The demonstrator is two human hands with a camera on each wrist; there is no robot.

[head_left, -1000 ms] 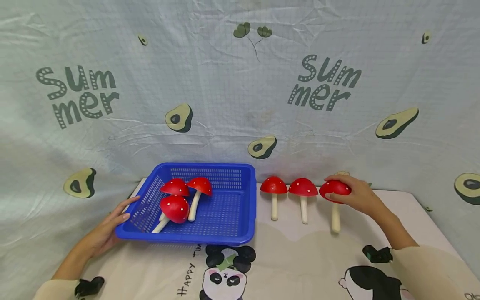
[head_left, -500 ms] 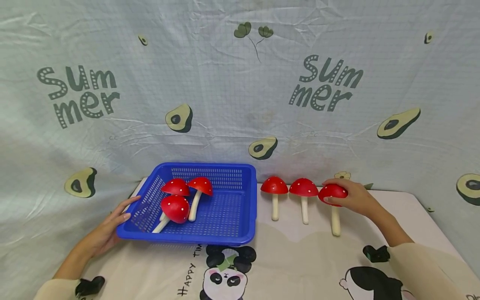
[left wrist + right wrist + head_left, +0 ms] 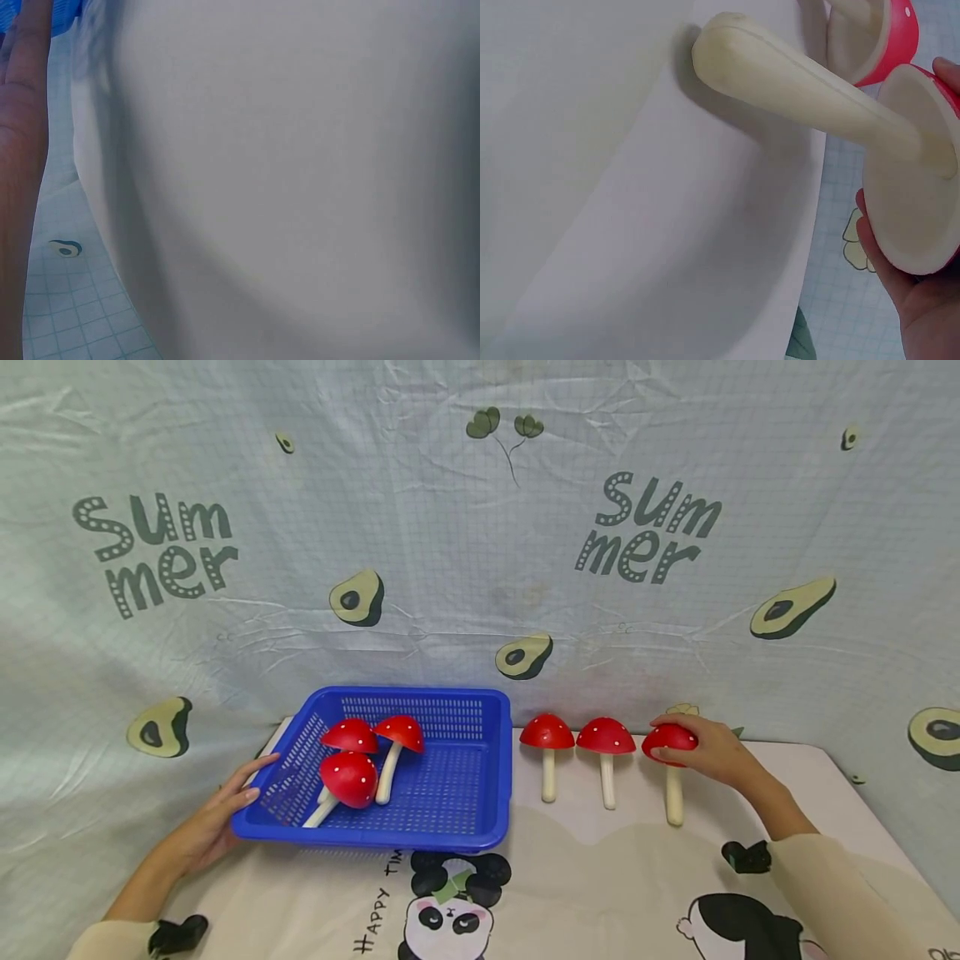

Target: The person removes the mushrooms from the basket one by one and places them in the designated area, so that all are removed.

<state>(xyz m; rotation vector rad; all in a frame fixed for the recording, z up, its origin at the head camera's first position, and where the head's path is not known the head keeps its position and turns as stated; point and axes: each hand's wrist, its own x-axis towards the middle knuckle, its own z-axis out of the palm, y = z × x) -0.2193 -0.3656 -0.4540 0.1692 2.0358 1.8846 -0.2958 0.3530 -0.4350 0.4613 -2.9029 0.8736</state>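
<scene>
My right hand (image 3: 708, 747) grips the red, white-dotted cap of a toy mushroom (image 3: 674, 797) at the right end of a row. Its pale stem points toward me, and the right wrist view shows the cap's cream underside with fingers around the edge. Just left of it lie two more toy mushrooms, the middle one (image 3: 607, 739) and the left one (image 3: 548, 735). My left hand (image 3: 202, 831) rests against the left side of a blue plastic basket (image 3: 375, 837), fingers fairly straight and thumb at the rim. Inside the basket, toward its left, are three toy mushrooms (image 3: 350, 779).
A pale cloth with panda prints (image 3: 450, 918) covers the table. Behind it hangs a light curtain (image 3: 450, 527) printed with avocados and lettering, close to the table's back edge. The basket's right wall stands near the leftmost mushroom of the row.
The mushroom in my right hand has shifted slightly, first toward me and left, then back and right. My left hand and the basket stay in place.
</scene>
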